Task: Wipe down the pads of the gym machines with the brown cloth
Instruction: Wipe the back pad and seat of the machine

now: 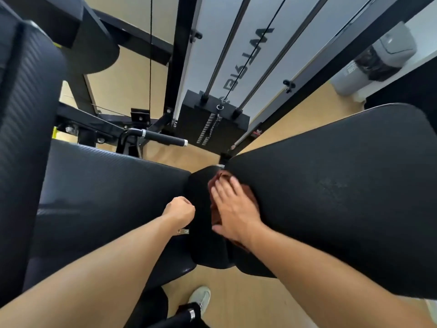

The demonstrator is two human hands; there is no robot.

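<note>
The right hand (233, 209) is lying with fingers spread and straight, pressing the brown cloth (218, 204) flat against the left edge of the large black pad (343, 192) stretching toward three o'clock. At nine o'clock of that hand, the left hand (181, 210) is curling into a fist beside the narrow middle pad (201, 233); whether it is grasping anything is impossible to tell. The seat pad (106, 185) is lying further toward nine o'clock, and the weight stack (212, 124) is standing at twelve o'clock.

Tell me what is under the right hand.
The brown cloth lies under the right hand, pressed against the black pad. Most of the cloth is covered; only its edges show.
</note>
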